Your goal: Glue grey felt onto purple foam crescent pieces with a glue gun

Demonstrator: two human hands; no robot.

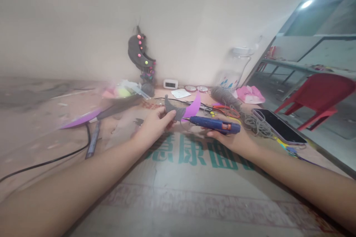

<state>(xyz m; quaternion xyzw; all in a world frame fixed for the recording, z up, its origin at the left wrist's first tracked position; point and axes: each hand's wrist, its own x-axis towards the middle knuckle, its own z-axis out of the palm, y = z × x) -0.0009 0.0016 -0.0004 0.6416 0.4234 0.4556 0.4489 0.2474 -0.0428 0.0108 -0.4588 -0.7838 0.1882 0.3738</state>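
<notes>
My left hand (pixel 157 123) pinches a purple crescent cutout (pixel 194 106) by its left part, which is wrapped in grey yarn. The bare purple tip points up to the right. In my right hand (pixel 226 133) lies a blue glue gun (pixel 214 123), its thin metal nozzle aimed left at the edge where the yarn wrapping ends. The nozzle is at or very near the crescent; I cannot tell if it touches. A loose strand of yarn hangs below that edge. Behind my right hand sits a grey yarn ball (pixel 226 97), with tangled yarn (pixel 257 124) beside it.
A dark crescent ornament with colored pompoms (pixel 140 53) hangs on the wall. Along the back stand a small digital clock (pixel 170 84) and a clear bottle (pixel 235 68). A phone (pixel 279 126) lies at right. At left are a marker (pixel 94 140) and a black cable (pixel 52 161).
</notes>
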